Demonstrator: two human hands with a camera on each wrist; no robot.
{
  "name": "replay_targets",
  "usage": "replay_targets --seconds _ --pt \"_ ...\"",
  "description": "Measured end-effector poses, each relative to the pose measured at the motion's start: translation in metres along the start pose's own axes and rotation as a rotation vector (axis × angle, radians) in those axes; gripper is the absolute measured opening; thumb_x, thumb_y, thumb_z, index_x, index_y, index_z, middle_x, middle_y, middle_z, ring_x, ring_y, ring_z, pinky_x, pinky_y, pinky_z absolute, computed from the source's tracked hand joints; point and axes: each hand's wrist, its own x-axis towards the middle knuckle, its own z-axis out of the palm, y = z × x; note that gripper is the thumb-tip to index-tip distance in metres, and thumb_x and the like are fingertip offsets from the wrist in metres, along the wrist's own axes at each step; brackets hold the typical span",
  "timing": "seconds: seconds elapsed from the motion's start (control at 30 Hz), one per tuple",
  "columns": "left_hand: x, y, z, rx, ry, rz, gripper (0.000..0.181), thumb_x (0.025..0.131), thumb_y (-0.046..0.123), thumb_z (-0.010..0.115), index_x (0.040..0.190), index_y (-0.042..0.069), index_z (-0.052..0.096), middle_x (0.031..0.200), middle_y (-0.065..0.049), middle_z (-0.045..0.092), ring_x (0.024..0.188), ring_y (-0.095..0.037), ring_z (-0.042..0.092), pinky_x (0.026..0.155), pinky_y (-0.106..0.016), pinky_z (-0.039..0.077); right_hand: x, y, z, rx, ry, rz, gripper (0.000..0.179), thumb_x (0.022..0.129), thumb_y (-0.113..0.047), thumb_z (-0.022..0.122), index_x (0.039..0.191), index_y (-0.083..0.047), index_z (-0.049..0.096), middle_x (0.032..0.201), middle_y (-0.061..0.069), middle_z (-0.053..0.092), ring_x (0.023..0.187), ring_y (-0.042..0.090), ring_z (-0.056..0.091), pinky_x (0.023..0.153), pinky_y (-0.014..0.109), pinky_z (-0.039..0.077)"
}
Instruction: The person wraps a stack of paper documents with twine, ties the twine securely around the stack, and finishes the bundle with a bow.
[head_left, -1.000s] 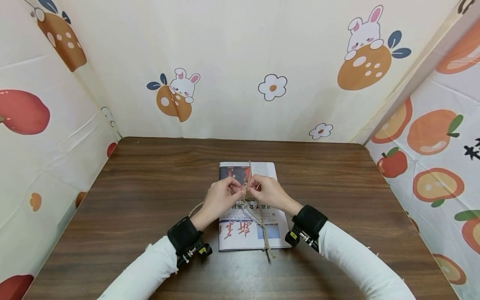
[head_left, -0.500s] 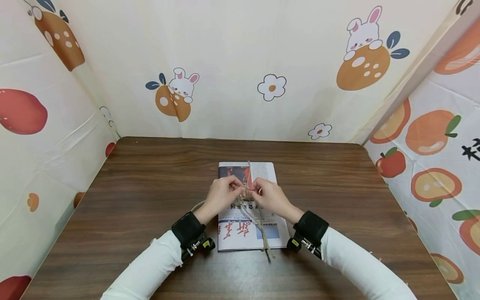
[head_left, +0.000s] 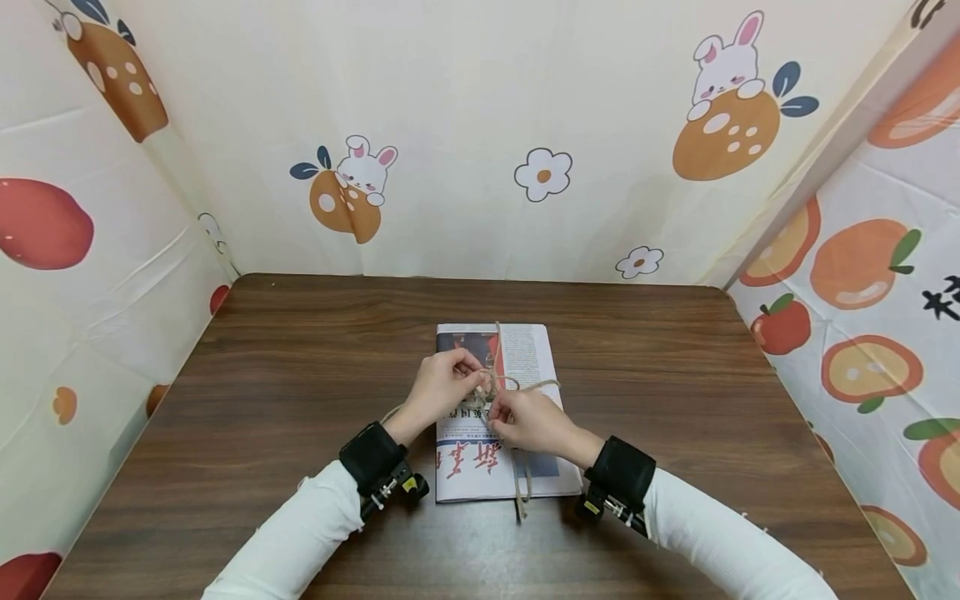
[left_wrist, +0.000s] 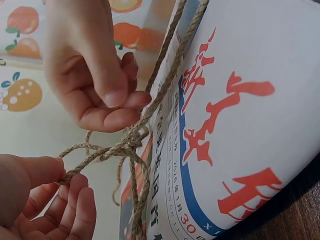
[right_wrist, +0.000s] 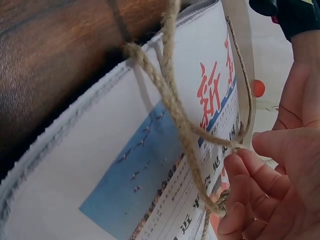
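Observation:
A folded newspaper stack point(head_left: 472, 485) lies on the table, with twine point(right_wrist: 175, 107) running over it and a loose knot point(left_wrist: 129, 142) near its middle. My left hand point(head_left: 444, 385) pinches a small twine loop between thumb and fingertips, left of the knot; the left wrist view shows this loop point(left_wrist: 80, 168). Just nearer than the knot, my right hand point(head_left: 534, 423) holds a twine strand between thumb and index finger, its other fingers curled. Two loose strands point(head_left: 522, 492) hang past the stack's near edge. The hands partly hide the knot in the head view.
The brown wood-grain table point(head_left: 315, 333) extends around the stack. Patterned cloth point(head_left: 450, 100) stands behind and at both sides. A black strap with a small camera point(head_left: 618, 479) sits on each wrist.
My right hand has drawn away from my left, nearer to the body. A twine strand now shows stretching right from the knot, and the hanging ends have shifted left. The left hand has barely moved.

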Motion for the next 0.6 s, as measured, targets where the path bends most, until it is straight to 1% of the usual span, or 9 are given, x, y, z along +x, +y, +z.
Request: replay_targets --seconds 0.13,0.27,0.43,0.6 --pt "-0.002 0.000 -0.001 -0.025 -0.010 -0.019 0.006 0.084 0.015 0.065 0.085 0.009 0.066 0.075 0.002 0.064 0.063 -0.008 0.056 0.057 -0.024 0.044 0.000 0.000 0.002 0.000 0.000 -0.010 0.005 0.082 -0.013 0.065 0.079 -0.015 0.061 0.067 -0.007 0.059 0.055 0.000 0.047 0.052 0.019 0.038" --pt "-0.001 -0.002 -0.001 -0.040 -0.014 -0.030 0.005 0.084 0.013 0.065 0.086 0.009 0.066 0.074 0.002 0.064 0.061 -0.008 0.055 0.056 -0.023 0.043 0.000 0.001 0.007 -0.030 0.002 -0.015 0.005 0.081 -0.014 0.066 0.079 -0.013 0.061 0.067 -0.007 0.057 0.056 0.001 0.047 0.053 0.019 0.038" --pt "-0.001 -0.003 0.000 -0.050 -0.017 -0.024 0.006 0.084 0.014 0.065 0.086 0.009 0.066 0.074 0.002 0.064 0.060 -0.008 0.055 0.055 -0.023 0.043 0.001 0.000 0.012 -0.071 0.011 -0.015 0.010 0.080 -0.017 0.068 0.076 -0.013 0.059 0.065 -0.005 0.053 0.055 0.004 0.043 0.051 0.020 0.034" --pt "-0.001 -0.004 -0.003 -0.061 -0.028 -0.019 0.007 0.084 0.015 0.065 0.087 0.008 0.066 0.077 0.002 0.064 0.063 -0.007 0.056 0.058 -0.023 0.045 0.001 0.000 0.011 -0.047 0.012 -0.011 0.009 0.082 -0.014 0.066 0.077 -0.013 0.059 0.066 -0.006 0.055 0.055 0.003 0.045 0.052 0.019 0.035"
